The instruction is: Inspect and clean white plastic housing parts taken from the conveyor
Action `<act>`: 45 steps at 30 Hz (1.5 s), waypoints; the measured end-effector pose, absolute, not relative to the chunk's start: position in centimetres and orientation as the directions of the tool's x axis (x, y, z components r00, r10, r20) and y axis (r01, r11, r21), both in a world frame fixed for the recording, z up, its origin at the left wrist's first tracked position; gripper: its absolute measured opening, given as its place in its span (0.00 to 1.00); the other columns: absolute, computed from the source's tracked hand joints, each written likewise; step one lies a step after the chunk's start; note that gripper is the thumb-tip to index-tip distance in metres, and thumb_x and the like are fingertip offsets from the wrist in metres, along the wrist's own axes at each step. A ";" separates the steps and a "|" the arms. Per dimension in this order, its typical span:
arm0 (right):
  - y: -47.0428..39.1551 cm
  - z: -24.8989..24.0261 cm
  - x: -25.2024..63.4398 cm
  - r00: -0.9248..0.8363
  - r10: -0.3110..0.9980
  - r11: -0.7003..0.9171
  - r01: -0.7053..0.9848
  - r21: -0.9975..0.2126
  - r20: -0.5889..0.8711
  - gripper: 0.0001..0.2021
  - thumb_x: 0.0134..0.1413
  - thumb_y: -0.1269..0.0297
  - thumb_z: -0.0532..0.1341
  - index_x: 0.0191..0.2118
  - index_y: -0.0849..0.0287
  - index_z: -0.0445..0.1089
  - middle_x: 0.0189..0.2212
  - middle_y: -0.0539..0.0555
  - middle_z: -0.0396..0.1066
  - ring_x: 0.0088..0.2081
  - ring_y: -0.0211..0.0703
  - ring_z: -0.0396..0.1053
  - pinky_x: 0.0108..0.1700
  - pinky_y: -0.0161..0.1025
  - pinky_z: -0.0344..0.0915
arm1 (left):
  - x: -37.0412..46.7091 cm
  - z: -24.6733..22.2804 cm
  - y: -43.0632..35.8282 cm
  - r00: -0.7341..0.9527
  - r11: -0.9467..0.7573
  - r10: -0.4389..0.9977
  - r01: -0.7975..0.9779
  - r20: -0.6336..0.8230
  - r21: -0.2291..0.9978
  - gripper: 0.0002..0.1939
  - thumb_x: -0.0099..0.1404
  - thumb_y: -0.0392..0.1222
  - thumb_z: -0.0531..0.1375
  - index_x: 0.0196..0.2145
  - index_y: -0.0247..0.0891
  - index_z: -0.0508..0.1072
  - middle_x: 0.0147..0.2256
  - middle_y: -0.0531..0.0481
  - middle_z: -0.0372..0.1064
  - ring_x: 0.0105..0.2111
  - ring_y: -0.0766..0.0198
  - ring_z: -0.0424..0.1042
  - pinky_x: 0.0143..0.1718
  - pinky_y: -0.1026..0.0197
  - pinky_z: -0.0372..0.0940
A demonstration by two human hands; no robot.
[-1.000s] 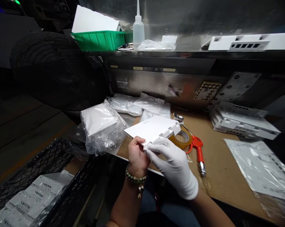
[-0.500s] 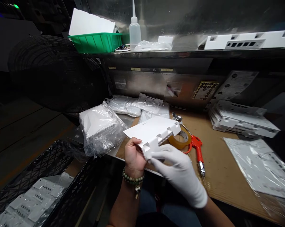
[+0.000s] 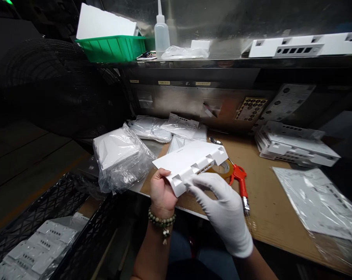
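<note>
A white plastic housing [image 3: 187, 157] with port cutouts and square recesses along its near edge is tilted above the bench. My bare left hand [image 3: 162, 190], with a beaded bracelet at the wrist, grips its left corner, thumb on top. At the edge with the cutouts, the fingertips of my white-gloved right hand [image 3: 222, 212] touch the housing; the fingers are bent, and whether they pinch anything is hidden. Just behind the housing lie a roll of tape [image 3: 225, 170], partly covered, and a red air blow gun [image 3: 240, 182].
Plastic-wrapped white parts [image 3: 117, 151] stand left, and a stack of white housings [image 3: 295, 144] sits right beside a bagged panel [image 3: 319, 202]. A black crate [image 3: 97, 217] holds more parts. The shelf above carries a green bin [image 3: 113, 48] and a squeeze bottle [image 3: 162, 37].
The housing has turned slightly, showing more of its edge with cutouts. My right fingers have shifted a little along that edge. The whole view has moved slightly.
</note>
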State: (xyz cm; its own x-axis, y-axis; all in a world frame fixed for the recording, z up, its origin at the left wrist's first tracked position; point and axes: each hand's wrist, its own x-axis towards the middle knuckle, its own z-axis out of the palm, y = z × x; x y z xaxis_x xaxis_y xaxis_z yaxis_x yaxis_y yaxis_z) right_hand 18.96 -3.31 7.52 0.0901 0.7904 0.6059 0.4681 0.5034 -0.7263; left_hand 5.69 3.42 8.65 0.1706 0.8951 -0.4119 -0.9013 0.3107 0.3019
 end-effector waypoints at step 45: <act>-3.5 6.8 23.0 0.445 0.832 0.224 0.277 -0.934 0.332 0.07 0.56 0.59 0.71 0.38 0.54 0.77 0.38 0.52 0.78 0.39 0.42 0.76 0.41 0.39 0.75 | 3.9 9.2 3.8 0.277 0.405 0.830 -0.896 -0.483 0.183 0.38 0.51 0.30 0.52 0.62 0.29 0.66 0.43 0.38 0.80 0.45 0.45 0.80 0.51 0.39 0.72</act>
